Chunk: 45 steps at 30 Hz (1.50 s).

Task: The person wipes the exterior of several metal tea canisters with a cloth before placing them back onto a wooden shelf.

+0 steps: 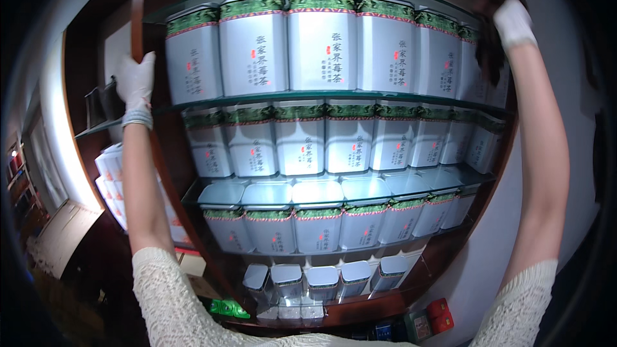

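My left hand (136, 79), in a white glove, is raised to the upright wooden divider (138, 14) of the shelving, its thumb and fingers at the divider's front edge. High at the right, my right hand (514, 20), gloved too, is closed on a dark cloth (490, 53) that hangs down and looks blurred. The cloth is in front of the right end of the top row of tea tins. Silvery tins with green patterned tops, such as the tin (322, 43) in the middle, stand side by side behind a glass shelf edge (308, 95). They bear printed writing.
Lower glass shelves hold more tins (301, 142), with a few spaced tins (323, 282) near the bottom. White boxes (113, 178) are stacked left of the divider. Green packages (227, 307) lie low at the left, red boxes (438, 315) low at the right. A wall flanks the right side.
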Tool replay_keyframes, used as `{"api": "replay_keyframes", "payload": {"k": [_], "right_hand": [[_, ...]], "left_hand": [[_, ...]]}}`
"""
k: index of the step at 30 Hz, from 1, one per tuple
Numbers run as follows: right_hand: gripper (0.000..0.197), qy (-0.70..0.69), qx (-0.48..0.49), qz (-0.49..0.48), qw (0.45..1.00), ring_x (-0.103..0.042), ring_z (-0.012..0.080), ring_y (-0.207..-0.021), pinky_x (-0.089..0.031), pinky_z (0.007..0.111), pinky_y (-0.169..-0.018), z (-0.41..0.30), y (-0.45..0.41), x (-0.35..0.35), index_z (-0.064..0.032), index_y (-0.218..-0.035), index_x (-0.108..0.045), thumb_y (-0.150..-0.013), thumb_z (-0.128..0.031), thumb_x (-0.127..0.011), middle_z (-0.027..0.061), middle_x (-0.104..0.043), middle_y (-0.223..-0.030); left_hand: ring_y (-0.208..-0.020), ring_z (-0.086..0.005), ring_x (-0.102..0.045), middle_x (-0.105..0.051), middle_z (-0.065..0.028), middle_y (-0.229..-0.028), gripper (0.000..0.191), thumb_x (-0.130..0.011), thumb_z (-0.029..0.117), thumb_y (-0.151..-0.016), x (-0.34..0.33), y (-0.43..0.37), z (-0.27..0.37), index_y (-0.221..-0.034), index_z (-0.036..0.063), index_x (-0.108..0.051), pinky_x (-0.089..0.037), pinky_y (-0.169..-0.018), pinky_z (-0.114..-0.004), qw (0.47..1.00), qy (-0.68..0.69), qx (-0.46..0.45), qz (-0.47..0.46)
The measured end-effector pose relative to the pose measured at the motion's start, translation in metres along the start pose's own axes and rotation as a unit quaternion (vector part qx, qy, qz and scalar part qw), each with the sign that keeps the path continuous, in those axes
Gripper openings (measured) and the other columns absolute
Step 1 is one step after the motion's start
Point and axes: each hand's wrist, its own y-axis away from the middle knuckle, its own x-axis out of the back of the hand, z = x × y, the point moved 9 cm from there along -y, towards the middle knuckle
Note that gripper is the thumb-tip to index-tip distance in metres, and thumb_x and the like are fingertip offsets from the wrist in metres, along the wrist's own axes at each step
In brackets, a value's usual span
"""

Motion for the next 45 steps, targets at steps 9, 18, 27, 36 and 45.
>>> {"api": "replay_keyframes", "payload": {"k": [9, 18, 27, 36, 45], "right_hand": [[0.04, 0.288, -0.073, -0.205, 0.933, -0.055, 0.0141, -0.096, -0.041, 0.03, -0.091, 0.01, -0.098, -0.131, -0.0057, -0.108, -0.067, -0.094, -0.038, -0.048, 0.0042, -0.064, -0.108], [0.057, 0.266, 0.053, -0.332, 0.903, -0.043, 0.0103, -0.073, -0.037, 0.03, -0.092, -0.056, -0.058, -0.224, -0.0068, -0.065, -0.047, -0.095, -0.055, -0.041, 0.0002, -0.041, -0.065], [0.047, 0.067, 0.231, -0.448, 0.861, -0.037, 0.0092, -0.066, -0.038, 0.024, -0.068, -0.208, -0.003, -0.432, -0.0064, -0.073, -0.047, -0.098, -0.045, -0.039, -0.0022, -0.043, -0.069], [0.041, 0.08, 0.251, -0.495, 0.828, -0.044, 0.0118, -0.07, -0.04, 0.028, -0.07, -0.234, 0.013, -0.482, -0.0067, -0.077, -0.056, -0.097, -0.04, -0.043, 0.0002, -0.052, -0.075], [0.036, 0.128, 0.284, -0.475, 0.823, -0.052, 0.0145, -0.075, -0.042, 0.032, -0.072, -0.257, 0.001, -0.474, -0.0071, -0.082, -0.064, -0.096, -0.035, -0.046, 0.0025, -0.061, -0.08]], "left_hand": [[-0.09, -0.0287, -0.062, -0.065, -0.0186, -0.097, 0.058, -0.071, 0.035, -0.075, -0.024, -0.045, -0.007, -0.112, -0.0076, -0.056, -0.046, -0.084, -0.038, 0.969, 0.231, -0.091, -0.002], [-0.073, -0.0159, -0.06, -0.065, -0.0068, -0.079, 0.036, -0.065, 0.013, -0.069, -0.026, -0.027, 0.004, -0.1, -0.0061, -0.063, -0.046, -0.074, -0.028, 0.928, 0.354, 0.047, -0.11], [-0.073, -0.0152, -0.057, -0.064, -0.0067, -0.078, 0.033, -0.069, 0.014, -0.062, -0.013, -0.025, -0.006, -0.09, -0.0036, -0.066, -0.044, -0.073, -0.027, 0.928, 0.353, 0.085, -0.085], [-0.074, -0.0145, -0.056, -0.064, -0.0063, -0.08, 0.036, -0.069, 0.018, -0.064, -0.021, -0.033, -0.021, -0.093, -0.0025, -0.067, -0.044, -0.073, -0.028, 0.921, 0.367, 0.079, -0.102], [-0.078, -0.0158, -0.057, -0.064, -0.0072, -0.081, 0.038, -0.071, 0.022, -0.065, -0.018, -0.025, -0.01, -0.094, -0.0019, -0.066, -0.044, -0.075, -0.029, 0.937, 0.324, 0.047, -0.118]]}}
